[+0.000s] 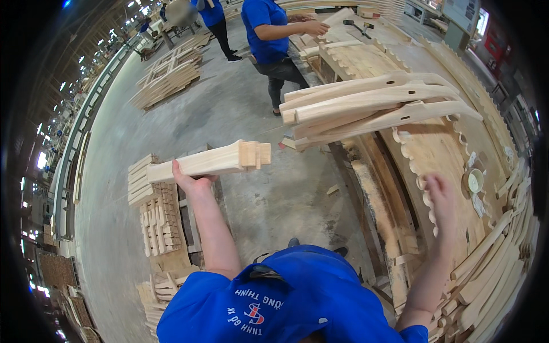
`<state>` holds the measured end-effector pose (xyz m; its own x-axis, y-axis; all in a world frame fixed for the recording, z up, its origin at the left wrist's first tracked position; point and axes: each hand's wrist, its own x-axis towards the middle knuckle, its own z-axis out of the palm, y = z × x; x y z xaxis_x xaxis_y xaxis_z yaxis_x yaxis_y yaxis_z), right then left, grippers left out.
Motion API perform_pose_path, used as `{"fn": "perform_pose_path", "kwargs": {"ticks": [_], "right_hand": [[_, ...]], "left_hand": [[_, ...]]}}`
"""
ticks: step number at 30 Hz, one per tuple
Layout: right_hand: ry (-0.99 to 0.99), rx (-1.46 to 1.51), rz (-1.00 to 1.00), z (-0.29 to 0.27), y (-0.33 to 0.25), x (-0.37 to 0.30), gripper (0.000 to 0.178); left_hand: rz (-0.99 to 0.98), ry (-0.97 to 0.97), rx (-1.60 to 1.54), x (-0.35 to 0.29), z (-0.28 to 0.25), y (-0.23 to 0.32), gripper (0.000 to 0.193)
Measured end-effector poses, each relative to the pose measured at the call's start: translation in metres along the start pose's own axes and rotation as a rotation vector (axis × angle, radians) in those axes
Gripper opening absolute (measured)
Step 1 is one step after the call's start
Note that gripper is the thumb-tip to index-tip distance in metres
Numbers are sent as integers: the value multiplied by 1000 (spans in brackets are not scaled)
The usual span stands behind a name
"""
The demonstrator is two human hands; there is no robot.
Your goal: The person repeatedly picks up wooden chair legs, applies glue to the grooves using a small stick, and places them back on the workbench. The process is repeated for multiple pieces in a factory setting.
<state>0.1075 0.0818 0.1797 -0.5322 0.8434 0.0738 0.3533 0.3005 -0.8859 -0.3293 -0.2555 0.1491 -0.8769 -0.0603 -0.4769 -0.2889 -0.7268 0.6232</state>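
A wooden piece is held in the left hand, gripped near its left end, with the thumb laid against the near side and the palm turned up beneath. It is carried level above the floor, its stepped, block-like end pointed to the right; whether it is one part or several pressed together cannot be told. The right hand is raised over the table, its fingers loosely extended and blurred by motion.

On the wearer's blue shirt, white lettering is printed in an arc around a red-and-white emblem.

The table is topped with pale board, scalloped along its edges. Curved parts pierced with small slots are piled across it, and a round tub is set on its right side. At the far end, hammers are laid down. More curved lengths are heaped at the lower right.

To the left, short parts are stacked in rows. The grey floor is marked with dark stains, and frames are piled farther off. Beside the table's far end, wood is handled by a co-worker in blue. The large hall is lined with bright lights at the left.
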Motion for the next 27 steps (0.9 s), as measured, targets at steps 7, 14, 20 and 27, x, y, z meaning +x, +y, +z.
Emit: {"fn": "perform_pose_path", "kwargs": {"ticks": [7,14,20,27], "right_hand": [[-508,-54,-269,156,-110,3,21],[-446,-370,-482,205,-127,11,17],[-20,-368,-869,225,-115,10,5],[129,-385,-953,236,-104,11,11]], "left_hand": [[19,12,52,-1,-1,7,74],[43,-15,16,6,-11,10,72],[49,-10,-7,16,-19,12,70],[48,12,5,7,-15,13,69]]}}
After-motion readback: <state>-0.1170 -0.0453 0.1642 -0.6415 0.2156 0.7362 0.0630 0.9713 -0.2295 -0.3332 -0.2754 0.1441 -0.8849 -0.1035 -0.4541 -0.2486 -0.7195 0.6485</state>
